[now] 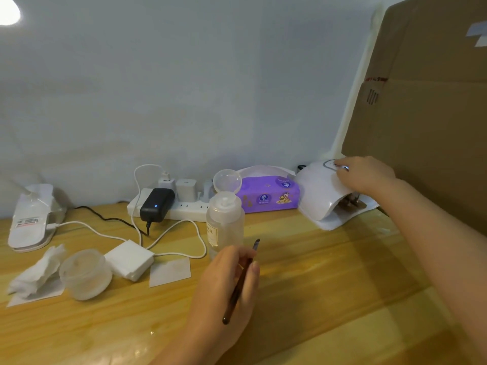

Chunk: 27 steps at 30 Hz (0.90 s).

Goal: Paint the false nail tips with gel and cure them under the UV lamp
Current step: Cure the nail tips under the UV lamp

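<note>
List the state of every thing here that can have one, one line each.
UV lamp: upright on the table, right hand resting on its top panel.
Brush: pinched in the left hand, bristles pointing up.
Clear bottle: standing, flip cap open.
Black adapter: plugged into the power strip, blue light on.
Frosted jar: lid on.
Tissue pack: lying flat.

On the wooden table (pixel 303 272), the left hand (pixel 226 283) at about 6 o'clock pinches a thin dark brush (pixel 241 281), its tip pointing toward 1 o'clock. At 2 o'clock the right hand (pixel 366 175) rests on top of the white lamp (pixel 320 196), fingers touching its control panel. A clear bottle (pixel 225 223) stands just beyond the left hand, a purple tissue pack (pixel 268 194) behind it.
</note>
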### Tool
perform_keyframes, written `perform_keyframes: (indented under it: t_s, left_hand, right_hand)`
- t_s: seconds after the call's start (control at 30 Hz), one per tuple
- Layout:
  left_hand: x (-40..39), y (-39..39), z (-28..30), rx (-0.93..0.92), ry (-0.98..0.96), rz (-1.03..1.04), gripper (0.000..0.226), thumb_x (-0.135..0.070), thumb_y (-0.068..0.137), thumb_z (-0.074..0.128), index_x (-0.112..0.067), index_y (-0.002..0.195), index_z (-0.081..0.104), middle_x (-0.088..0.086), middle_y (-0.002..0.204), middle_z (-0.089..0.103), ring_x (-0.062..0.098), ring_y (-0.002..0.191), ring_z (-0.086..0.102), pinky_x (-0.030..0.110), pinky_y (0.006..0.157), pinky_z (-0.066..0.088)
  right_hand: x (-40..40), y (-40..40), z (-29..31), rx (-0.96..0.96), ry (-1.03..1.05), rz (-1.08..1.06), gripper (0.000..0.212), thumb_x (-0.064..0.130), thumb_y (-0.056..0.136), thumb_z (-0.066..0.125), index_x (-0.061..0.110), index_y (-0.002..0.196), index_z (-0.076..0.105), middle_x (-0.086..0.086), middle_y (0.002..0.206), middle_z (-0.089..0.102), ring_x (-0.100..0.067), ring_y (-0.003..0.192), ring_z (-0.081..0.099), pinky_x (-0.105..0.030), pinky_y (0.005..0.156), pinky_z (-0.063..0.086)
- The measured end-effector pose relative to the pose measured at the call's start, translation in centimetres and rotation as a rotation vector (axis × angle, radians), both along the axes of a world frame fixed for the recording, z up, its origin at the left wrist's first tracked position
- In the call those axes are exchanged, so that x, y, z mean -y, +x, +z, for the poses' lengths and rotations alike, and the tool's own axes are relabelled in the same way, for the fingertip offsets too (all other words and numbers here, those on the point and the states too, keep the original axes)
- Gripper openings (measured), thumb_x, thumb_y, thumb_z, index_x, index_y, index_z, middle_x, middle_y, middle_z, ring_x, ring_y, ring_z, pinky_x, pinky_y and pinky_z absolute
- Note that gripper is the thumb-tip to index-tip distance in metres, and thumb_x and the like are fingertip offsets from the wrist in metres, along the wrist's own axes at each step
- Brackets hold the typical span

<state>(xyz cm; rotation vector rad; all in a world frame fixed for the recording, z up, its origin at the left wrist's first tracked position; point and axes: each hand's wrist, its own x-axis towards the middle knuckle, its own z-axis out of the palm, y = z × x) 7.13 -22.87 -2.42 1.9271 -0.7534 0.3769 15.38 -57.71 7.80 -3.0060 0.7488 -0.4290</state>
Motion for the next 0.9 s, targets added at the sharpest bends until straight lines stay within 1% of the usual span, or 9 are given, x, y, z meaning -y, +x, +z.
perform_keyframes:
  t_s: [0.07,0.2,0.27,0.4,0.47,0.57,0.67,0.8,0.9]
  left_hand:
    - [0.0,0.0,0.0,-0.004,-0.007,-0.007,0.014,-0.035,0.089,0.051,-0.030,0.098,0.060,-0.015,0.087,0.062,0.007,0.085,0.058,0.018,0.072,0.045]
    - [0.0,0.1,-0.3,-0.010,-0.036,-0.020,0.013,-0.033,0.091,0.052,-0.027,0.098,0.061,-0.011,0.081,0.061,0.010,0.077,0.059,0.024,0.068,0.046]
    - [0.0,0.1,-0.2,0.016,-0.031,-0.009,0.014,-0.031,0.091,0.052,-0.024,0.098,0.062,-0.012,0.079,0.059,0.008,0.074,0.057,0.021,0.067,0.044]
    - [0.2,0.0,0.0,0.094,0.001,0.020,0.011,-0.021,0.092,0.055,-0.015,0.096,0.063,-0.009,0.081,0.059,0.004,0.073,0.051,0.009,0.067,0.037]
    - [0.3,0.1,0.0,0.113,0.014,0.016,0.011,-0.018,0.092,0.056,-0.012,0.097,0.064,-0.006,0.081,0.060,0.004,0.073,0.049,0.006,0.068,0.035]
    - [0.2,-0.3,0.2,0.104,-0.023,0.009,0.009,-0.010,0.091,0.060,-0.007,0.099,0.064,-0.002,0.082,0.060,0.008,0.072,0.051,0.012,0.067,0.038]
    - [-0.1,-1.2,0.8,0.098,-0.065,-0.015,0.004,0.000,0.090,0.062,-0.001,0.094,0.061,-0.002,0.074,0.054,0.012,0.063,0.048,0.023,0.062,0.039]
    - [-2.1,-2.4,2.3,0.023,-0.204,-0.018,0.006,0.000,0.090,0.062,-0.004,0.088,0.061,0.005,0.071,0.055,0.003,0.057,0.045,0.013,0.057,0.037]
    - [-6.1,-3.3,3.3,0.263,-0.120,0.009,0.003,-0.002,0.089,0.065,0.000,0.086,0.065,0.004,0.074,0.063,0.005,0.065,0.052,0.018,0.062,0.044]
  right_hand:
    - [0.0,0.4,0.7,-0.036,0.045,0.016,0.038,0.032,0.095,0.035,0.037,0.128,0.053,-0.004,0.131,0.054,-0.024,0.088,0.053,-0.031,0.074,0.044]
    - [0.2,0.9,1.5,-0.022,0.177,0.066,0.033,0.021,0.094,0.040,0.019,0.119,0.061,-0.007,0.131,0.056,-0.027,0.110,0.054,-0.031,0.087,0.042]
    - [0.2,0.4,1.3,-0.019,0.208,0.074,0.035,0.022,0.095,0.041,0.021,0.127,0.056,-0.008,0.130,0.055,-0.025,0.102,0.056,-0.028,0.079,0.041]
    - [-1.1,-2.2,0.3,0.039,0.348,0.066,0.049,0.024,0.087,0.051,0.029,0.135,0.040,-0.008,0.103,0.061,-0.021,0.072,0.056,-0.026,0.057,0.040]
    - [-2.7,-4.4,-0.6,0.190,0.270,0.107,0.046,0.020,0.084,0.054,0.027,0.128,0.047,-0.001,0.093,0.062,-0.022,0.078,0.057,-0.029,0.063,0.043]
    - [-8.2,-8.6,-2.0,0.511,0.231,0.359,0.023,0.013,0.081,0.059,0.025,0.100,0.060,0.009,0.066,0.058,-0.007,0.062,0.053,-0.028,0.062,0.044]
    - [-14.8,-12.9,-2.3,0.399,0.370,0.634,0.031,0.014,0.083,0.057,0.042,0.096,0.058,0.009,0.060,0.055,-0.007,0.055,0.050,-0.019,0.055,0.041]
    - [-21.1,-15.6,-2.4,0.233,0.488,0.787,0.045,0.007,0.092,0.052,0.045,0.115,0.057,0.006,0.074,0.067,0.002,0.066,0.059,-0.010,0.060,0.040]
    - [-25.0,-16.6,-2.4,0.192,0.498,0.864,0.053,0.005,0.094,0.050,0.052,0.119,0.051,0.016,0.080,0.068,0.008,0.072,0.061,-0.009,0.065,0.040]
